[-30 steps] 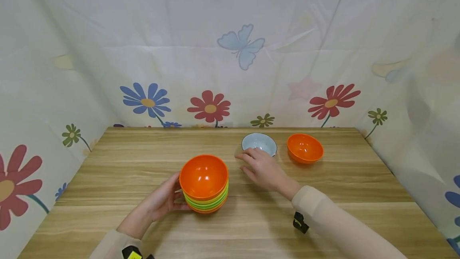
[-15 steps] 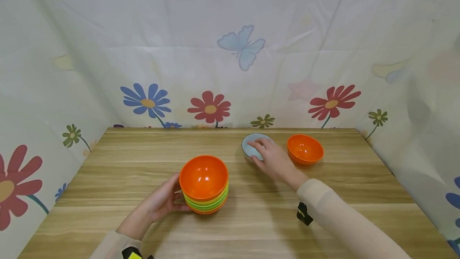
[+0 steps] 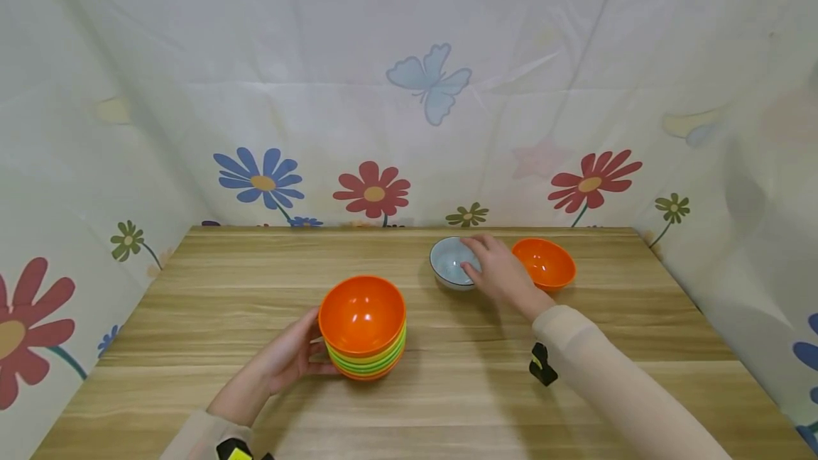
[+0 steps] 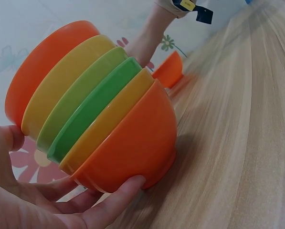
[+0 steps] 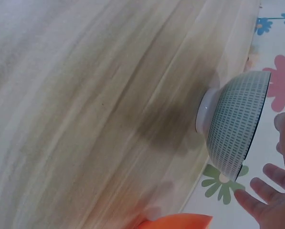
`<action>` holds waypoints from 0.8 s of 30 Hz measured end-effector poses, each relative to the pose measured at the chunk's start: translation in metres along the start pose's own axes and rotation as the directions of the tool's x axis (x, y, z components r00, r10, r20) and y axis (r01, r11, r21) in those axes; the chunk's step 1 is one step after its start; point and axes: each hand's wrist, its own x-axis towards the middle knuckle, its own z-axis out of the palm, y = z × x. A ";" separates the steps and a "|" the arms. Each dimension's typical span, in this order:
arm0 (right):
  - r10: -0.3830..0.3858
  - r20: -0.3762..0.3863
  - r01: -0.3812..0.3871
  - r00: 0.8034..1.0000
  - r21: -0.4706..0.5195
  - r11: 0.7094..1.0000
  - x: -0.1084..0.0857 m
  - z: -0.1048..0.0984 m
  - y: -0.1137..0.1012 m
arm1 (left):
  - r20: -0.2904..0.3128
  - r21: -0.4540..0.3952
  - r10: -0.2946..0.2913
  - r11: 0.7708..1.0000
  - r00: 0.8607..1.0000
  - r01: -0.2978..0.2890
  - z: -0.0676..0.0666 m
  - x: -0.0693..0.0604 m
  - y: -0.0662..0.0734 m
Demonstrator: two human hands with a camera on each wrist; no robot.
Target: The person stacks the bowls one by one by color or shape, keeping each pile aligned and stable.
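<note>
My left hand cups the left side of a stack of bowls, with fingers spread against the outer walls. The left wrist view shows orange bowls at the top and bottom of the stack, with yellow and green bowls between. One finger reaches the lowest bowl, and the thumb lies by the top rim. My right hand, fingers parted, hovers at the right rim of a small pale blue-grey bowl. In the right wrist view, a gap shows between the fingers and this patterned bowl.
A single orange bowl stands at the back right, partly behind my right hand. The wooden table meets a flower-printed curtain at its back edge.
My right hand has moved rightward across the blue-grey bowl to its right rim, uncovering the bowl's left part. The left hand and the stack stay in place.
</note>
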 end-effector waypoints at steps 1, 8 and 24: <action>0.005 0.003 -0.005 1.000 0.003 1.000 0.000 0.000 0.001 | -0.002 0.000 0.000 1.000 1.000 0.000 0.000 0.000 0.000; 0.027 -0.027 -0.026 0.999 0.027 0.999 0.004 0.001 0.006 | -0.005 -0.001 -0.006 1.000 1.000 0.006 0.000 0.000 0.000; 0.275 0.176 -0.293 0.945 0.082 0.953 0.010 -0.008 0.006 | 0.009 -0.003 -0.004 1.000 1.000 0.004 0.000 0.000 0.001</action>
